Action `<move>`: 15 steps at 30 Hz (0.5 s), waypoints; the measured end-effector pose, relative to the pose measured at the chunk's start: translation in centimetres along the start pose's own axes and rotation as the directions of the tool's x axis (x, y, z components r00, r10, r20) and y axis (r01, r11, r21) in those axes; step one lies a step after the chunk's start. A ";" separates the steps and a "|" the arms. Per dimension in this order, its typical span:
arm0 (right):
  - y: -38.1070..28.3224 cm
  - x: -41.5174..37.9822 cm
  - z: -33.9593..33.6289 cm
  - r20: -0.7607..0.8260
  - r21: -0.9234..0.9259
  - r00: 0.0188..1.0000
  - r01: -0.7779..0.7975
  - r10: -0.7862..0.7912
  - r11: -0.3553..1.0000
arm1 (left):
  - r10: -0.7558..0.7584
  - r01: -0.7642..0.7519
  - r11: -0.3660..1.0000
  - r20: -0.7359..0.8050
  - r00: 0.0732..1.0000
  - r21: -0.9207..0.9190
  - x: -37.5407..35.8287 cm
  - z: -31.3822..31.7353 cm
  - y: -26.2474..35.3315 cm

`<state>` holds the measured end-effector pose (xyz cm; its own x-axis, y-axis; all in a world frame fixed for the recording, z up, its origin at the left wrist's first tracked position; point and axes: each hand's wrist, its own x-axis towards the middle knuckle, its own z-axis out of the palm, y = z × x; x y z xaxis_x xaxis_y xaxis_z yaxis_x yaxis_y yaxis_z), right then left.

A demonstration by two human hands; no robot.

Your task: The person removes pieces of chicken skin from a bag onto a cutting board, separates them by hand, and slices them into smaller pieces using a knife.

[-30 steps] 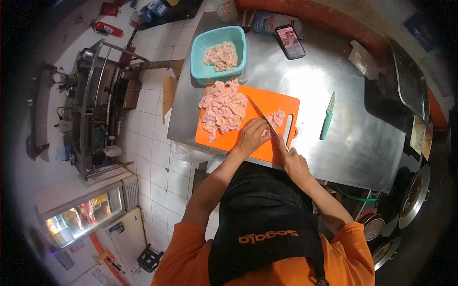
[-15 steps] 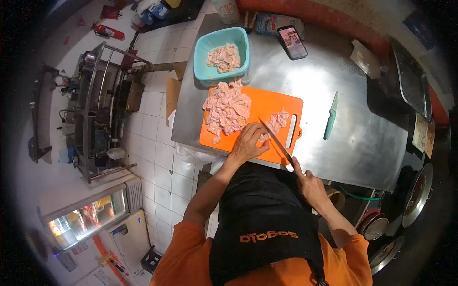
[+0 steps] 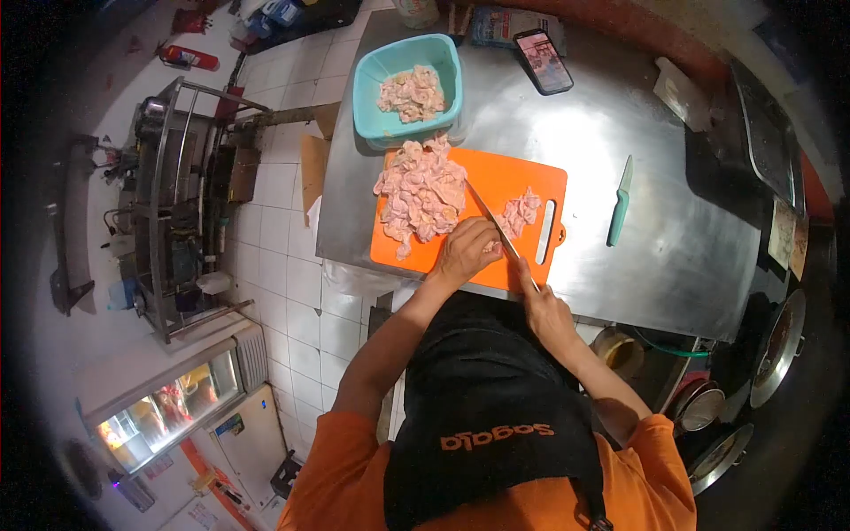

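My right hand point(image 3: 548, 317) is wrapped round the handle of a long knife point(image 3: 491, 215), whose blade slants up and left over the orange cutting board point(image 3: 522, 173). Closed at the board's near edge, my left hand point(image 3: 469, 252) presses a small piece of pale pink meat beside the blade. A large pile of raw meat point(image 3: 421, 192) lies on the board's left part. Cut pieces point(image 3: 520, 212) form a small heap right of the blade. More meat point(image 3: 413, 93) sits in the turquoise tub point(image 3: 364, 111) behind the board.
A green-handled knife point(image 3: 619, 217) lies on the steel table point(image 3: 673, 265) to the right. At the back are a phone point(image 3: 543, 62) and a blue packet point(image 3: 496, 26). Pans point(image 3: 779, 348) stand at the far right, and a metal rack point(image 3: 168, 212) at the left.
My right hand and the long knife have moved up and left, and the blade reaches farther across the board. My left hand stays by the meat. The whole view has shifted slightly.
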<state>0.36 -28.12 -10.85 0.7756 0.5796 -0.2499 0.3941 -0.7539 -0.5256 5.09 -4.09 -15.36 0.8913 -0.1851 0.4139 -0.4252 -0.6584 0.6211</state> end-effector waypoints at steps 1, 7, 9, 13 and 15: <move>0.5 -1.7 -0.2 0.004 -0.003 1.000 0.007 -0.007 1.000 | -0.007 0.007 1.000 -0.022 1.000 0.001 -0.3 0.3 0.0; 1.6 -6.6 -3.0 0.183 0.016 0.975 -0.128 0.123 0.992 | -0.034 0.030 0.998 -0.096 0.995 -0.046 0.2 -0.7 1.3; 1.2 -5.9 -4.5 0.149 0.080 0.984 -0.106 0.093 0.991 | -0.053 0.039 0.995 -0.161 0.986 -0.090 0.0 -1.3 1.8; 0.4 -6.3 -5.2 0.146 0.082 0.984 -0.114 0.101 0.990 | -0.120 0.116 0.993 -0.153 0.981 -0.036 -1.4 -2.3 1.4; 0.0 -6.3 -4.9 0.163 0.064 0.984 -0.086 0.074 0.994 | -0.138 0.134 0.990 -0.122 0.983 -0.037 -1.6 -2.1 1.1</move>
<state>-2.14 -33.27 -5.27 0.7118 0.5648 -0.4174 0.2937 -0.7793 -0.5536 2.88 -3.00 -13.93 0.9154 -0.0020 0.4026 -0.3072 -0.6499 0.6951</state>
